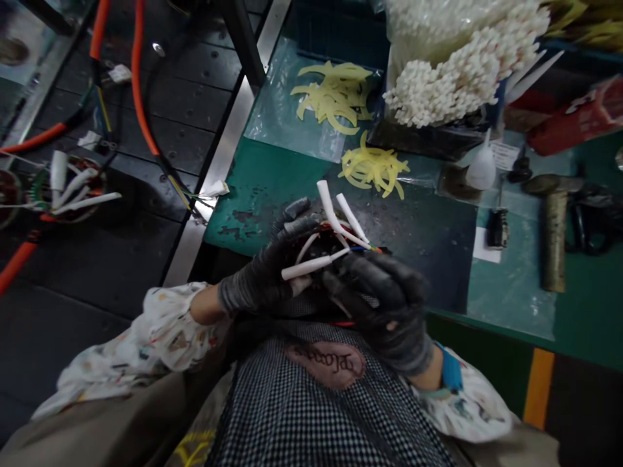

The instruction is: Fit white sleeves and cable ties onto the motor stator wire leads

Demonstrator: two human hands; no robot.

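Left hand (pixel 265 275): dark glove, fingers curled around a wound part with white sleeved leads (pixel 335 224), held over the lap at the bench edge.
Right hand (pixel 384 305): dark glove, fingers closed on the same part from the other side; exact fingertip contact hidden.
White sleeved leads: three tubes fanning up and left; thin coloured wires showing at their base.
Apron (pixel 316 402): checked cloth with oval patch (pixel 325 364) bearing inverted script, not legible.
Green bench (pixel 263 181): yellow strips (pixel 372 167), bagged white tubes (pixel 452 71), hammer (pixel 555 220).
Paper labels on bench: writing too small to read.
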